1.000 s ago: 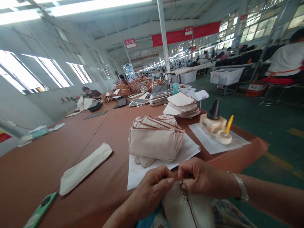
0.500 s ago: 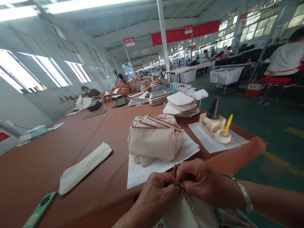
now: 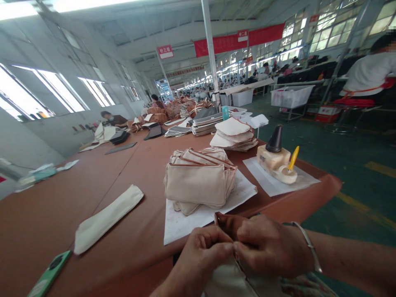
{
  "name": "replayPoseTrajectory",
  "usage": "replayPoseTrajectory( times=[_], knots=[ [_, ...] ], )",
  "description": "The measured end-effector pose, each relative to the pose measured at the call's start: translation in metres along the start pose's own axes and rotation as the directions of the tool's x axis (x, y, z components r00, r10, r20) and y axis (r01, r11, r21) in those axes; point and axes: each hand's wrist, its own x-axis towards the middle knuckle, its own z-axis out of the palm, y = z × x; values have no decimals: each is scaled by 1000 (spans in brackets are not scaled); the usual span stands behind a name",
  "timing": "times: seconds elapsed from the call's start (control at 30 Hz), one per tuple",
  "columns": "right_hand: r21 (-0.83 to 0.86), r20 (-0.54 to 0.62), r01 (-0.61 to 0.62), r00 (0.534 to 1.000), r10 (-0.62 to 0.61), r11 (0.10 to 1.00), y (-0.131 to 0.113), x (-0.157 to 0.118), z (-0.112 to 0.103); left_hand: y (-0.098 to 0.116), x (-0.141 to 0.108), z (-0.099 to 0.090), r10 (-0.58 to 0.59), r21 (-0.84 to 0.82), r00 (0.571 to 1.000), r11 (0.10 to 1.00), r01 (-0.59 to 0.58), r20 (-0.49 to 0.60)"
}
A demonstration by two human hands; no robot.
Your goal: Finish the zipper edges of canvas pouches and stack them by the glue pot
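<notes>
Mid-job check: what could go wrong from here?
The left hand and right hand partly hide the cream piece, so a crooked edge could go unseen. The stacked cream pouches sit unevenly and might slide if bumped. The yellow handle juts up from its small cup, so a knock might tip it.

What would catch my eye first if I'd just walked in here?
Probably the left hand and right hand, pinching a cream piece together at the bottom of the view. Just beyond them, a bulky stack of brown-edged cream pieces sits on white paper on the brown table. To its right, a black cone and a yellow handle stand out, and a red banner hangs high in the background.
</notes>
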Motion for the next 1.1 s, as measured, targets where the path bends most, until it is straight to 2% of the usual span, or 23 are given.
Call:
replayPoseTrajectory(
  times=[0.07, 0.13, 0.2, 0.23, 0.3, 0.37, 0.4, 0.5, 0.57, 0.7, 0.8, 0.9, 0.93, 1.0, 1.1],
  knots=[
    [-23, 10, -64, 998, 65, 998, 1, -2, 2, 0, 1, 0, 20, 30, 1000, 999, -20, -6],
    [-17, 25, -40, 999, 41, 999, 0, -3, 0, -2, 3, -1, 42, 42, 999, 998, -41, -14],
    [86, 6, 27, 1000, -27, 996, -2, -5, -7, -6, 5, -3, 62, 28, 998, 998, -62, -2],
    [168, -23, 6, 1000, -3, 986, -4, -5, -11, -7, 5, -4, 71, 26, 997, 997, -71, 8],
    [375, -64, -172, 976, 210, 911, -7, -4, -19, -9, 4, -6, 88, 39, 996, 995, -89, 27],
    [556, 26, -388, 892, 451, 735, -8, -1, -26, -7, 2, -7, 116, 76, 993, 990, -118, 27],
    [605, 106, -449, 864, 492, 658, -8, 2, -29, -6, 2, -7, 138, 109, 990, 984, -140, 27],
    [678, 284, -482, 868, 407, 555, -3, 12, -35, -1, 1, -8, 223, 257, 974, 940, -223, 28],
    [701, 334, -482, 873, 355, 525, -1, 16, -35, 0, 2, -9, 257, 304, 966, 917, -256, 38],
    [728, 311, -445, 892, 327, 522, 1, 13, -29, 0, 3, -9, 248, 174, 964, 949, -262, 97],
    [806, 320, -436, 890, 325, 400, 4, 7, -25, -2, 2, -9, 212, 57, 971, 974, -219, 110],
    [825, 386, -494, 848, 364, 276, 9, 5, -29, -4, 1, -10, 204, 90, 977, 974, -208, 53],
    [821, 397, -503, 843, 364, 270, 10, 7, -32, -3, 1, -9, 213, 125, 976, 968, -217, 44],
    [803, 403, -505, 852, 334, 318, 11, 12, -38, -1, 1, -8, 235, 208, 970, 948, -242, 55],
    [711, 423, -509, 861, 283, 485, 9, 23, -41, 6, -1, -3, 253, 301, 967, 920, -251, 33]
  ],
)
